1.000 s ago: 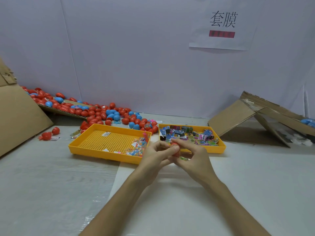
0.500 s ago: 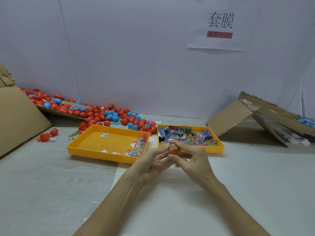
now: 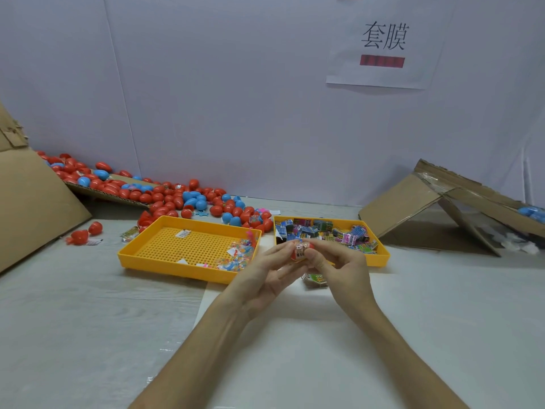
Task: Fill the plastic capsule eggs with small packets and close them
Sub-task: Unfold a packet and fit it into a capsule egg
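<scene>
Both hands hold one red egg (image 3: 300, 251) up over the bench (image 3: 88, 320). The left hand (image 3: 267, 273) pinches it from its 9 o'clock side. The right hand (image 3: 342, 268) pinches it from 3 o'clock. The fingers curl snug round the egg, so I cannot tell if it is closed. A small packet (image 3: 315, 279) lies at the egg's 5 o'clock, under the right hand. A yellow tray (image 3: 380, 259) sits just behind at 12 o'clock.

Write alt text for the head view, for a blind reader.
The left hand and right hand pinch a red capsule egg above a white table. Behind lie a left yellow tray, a right yellow tray full of packets, and a pile of red and blue eggs.
</scene>
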The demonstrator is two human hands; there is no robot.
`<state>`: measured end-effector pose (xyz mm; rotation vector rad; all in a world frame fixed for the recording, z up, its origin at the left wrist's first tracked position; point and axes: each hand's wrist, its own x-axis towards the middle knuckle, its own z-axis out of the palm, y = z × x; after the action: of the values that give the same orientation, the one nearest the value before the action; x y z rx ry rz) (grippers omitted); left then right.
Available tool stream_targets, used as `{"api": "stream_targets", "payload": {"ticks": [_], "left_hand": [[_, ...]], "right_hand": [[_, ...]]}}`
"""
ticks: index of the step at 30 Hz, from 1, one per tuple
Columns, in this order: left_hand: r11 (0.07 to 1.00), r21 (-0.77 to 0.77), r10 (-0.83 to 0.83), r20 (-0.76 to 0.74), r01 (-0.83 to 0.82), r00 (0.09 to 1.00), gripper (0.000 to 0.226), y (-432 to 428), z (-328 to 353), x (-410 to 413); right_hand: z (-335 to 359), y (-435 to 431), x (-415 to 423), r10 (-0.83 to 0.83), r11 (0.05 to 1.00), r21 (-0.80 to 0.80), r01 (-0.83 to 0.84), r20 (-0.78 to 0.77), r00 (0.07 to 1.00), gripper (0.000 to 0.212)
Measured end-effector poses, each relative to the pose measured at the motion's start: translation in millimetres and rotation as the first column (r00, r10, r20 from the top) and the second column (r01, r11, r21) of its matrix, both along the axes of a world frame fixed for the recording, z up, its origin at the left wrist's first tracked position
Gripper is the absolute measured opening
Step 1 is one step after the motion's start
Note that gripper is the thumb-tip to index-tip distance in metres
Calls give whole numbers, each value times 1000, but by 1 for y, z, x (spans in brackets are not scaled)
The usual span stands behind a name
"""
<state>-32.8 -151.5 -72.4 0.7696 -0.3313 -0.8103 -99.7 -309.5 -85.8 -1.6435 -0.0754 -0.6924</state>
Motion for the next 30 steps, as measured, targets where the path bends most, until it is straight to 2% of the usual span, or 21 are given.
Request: {"api": "stream_targets", "payload": {"ticks": [3, 6, 10, 14, 19, 22, 27, 30], "left_hand": [[997, 56, 44, 48, -46, 998, 22, 0, 1, 0], [994, 72, 76, 64, -81, 995, 34, -1, 1, 2], [984, 104, 130, 127, -143, 983, 41, -2, 1, 1], [953, 163, 209, 252, -254, 945, 32, -5, -1, -2], [962, 97, 231, 213, -256, 949, 29, -8, -3, -2], [967, 84, 216, 219, -239, 951, 36, -8, -2, -1], [968, 116, 197, 205, -224, 959, 20, -7, -3, -1], [971, 124, 183, 175, -206, 967, 21, -7, -1, -1]], "right_hand": [[-1, -1, 1, 27, 998, 62, -25, -32, 999, 26], [0, 0, 1, 46, 994, 97, -41, -46, 998, 29], [-1, 0, 0, 31, 998, 61, -27, -75, 997, 34], [0, 5, 1, -28, 1000, 7, 28, -60, 998, 38], [2, 2, 2, -111, 994, 18, 110, 18, 994, 37], [1, 0, 2, -98, 993, 68, 96, 35, 995, 26], [1, -1, 2, -105, 993, 51, 105, 7, 994, 19], [2, -1, 1, -39, 992, 117, 40, -12, 999, 16]]}}
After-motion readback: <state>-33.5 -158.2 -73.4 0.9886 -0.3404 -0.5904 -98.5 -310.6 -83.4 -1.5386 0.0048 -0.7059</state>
